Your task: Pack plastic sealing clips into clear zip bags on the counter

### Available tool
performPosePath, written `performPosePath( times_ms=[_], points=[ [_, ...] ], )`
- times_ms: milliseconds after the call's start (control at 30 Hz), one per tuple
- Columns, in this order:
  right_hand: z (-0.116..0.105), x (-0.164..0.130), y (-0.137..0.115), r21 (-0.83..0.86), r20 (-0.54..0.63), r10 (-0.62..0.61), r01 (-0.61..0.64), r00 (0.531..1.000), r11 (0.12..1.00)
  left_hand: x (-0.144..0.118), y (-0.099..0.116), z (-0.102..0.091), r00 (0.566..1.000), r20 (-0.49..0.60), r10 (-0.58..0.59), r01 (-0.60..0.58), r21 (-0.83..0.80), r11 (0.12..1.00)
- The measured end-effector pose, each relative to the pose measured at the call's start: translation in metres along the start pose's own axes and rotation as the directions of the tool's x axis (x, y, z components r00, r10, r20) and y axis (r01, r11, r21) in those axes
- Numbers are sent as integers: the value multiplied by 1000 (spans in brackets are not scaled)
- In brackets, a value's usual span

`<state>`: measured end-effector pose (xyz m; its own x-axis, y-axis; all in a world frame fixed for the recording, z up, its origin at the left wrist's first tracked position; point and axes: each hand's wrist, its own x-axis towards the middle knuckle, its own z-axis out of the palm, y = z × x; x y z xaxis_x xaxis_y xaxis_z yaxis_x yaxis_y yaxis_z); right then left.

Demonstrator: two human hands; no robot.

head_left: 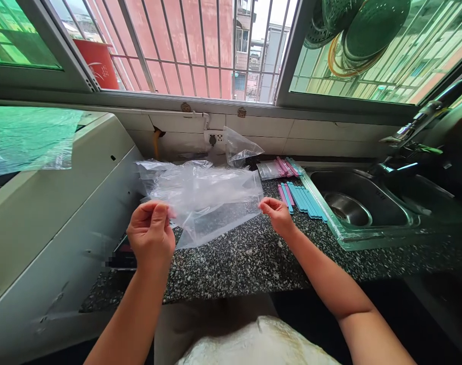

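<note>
A clear plastic bag (219, 220) is stretched between my two hands above the speckled countertop (238, 263). My left hand (153, 228) pinches its left end between thumb and fingers. At its right end, near a ribbed edge, my right hand (277, 215) pinches the other side. Behind the bag lies a pile of similar clear plastic bags (193, 177), partly hidden by the held one. To the right of my right hand lie several blue strips (307, 200) and a few pink strips (286, 195), side by side on the counter.
A packed bag (269, 170) with pink and blue strips lies at the back. The metal sink (347, 208) and faucet (409, 137) are on the right. A pale appliance (64, 203) borders the left. A dark flat object (122, 256) sits beside my left wrist. Behind is a wall socket (216, 138).
</note>
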<state>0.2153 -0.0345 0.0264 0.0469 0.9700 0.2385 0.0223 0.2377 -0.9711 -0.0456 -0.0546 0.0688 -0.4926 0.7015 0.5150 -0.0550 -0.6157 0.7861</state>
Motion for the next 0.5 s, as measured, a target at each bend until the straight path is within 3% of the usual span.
performPosePath(
  times_ms=[300, 433, 500],
  points=[
    [-3, -2, -3, 30, 57, -43, 41, 997, 999, 3, -8, -11, 984, 11, -177, 177, -52, 983],
    [-6, -2, -3, 32, 24, -53, 52, 998, 998, -2, -18, -23, 949, 94, -302, 308, -61, 949],
    [-8, -1, -4, 38, 11, -63, 62, 998, 997, -7, -24, -33, 920, 125, -371, 373, 14, 928]
  ],
)
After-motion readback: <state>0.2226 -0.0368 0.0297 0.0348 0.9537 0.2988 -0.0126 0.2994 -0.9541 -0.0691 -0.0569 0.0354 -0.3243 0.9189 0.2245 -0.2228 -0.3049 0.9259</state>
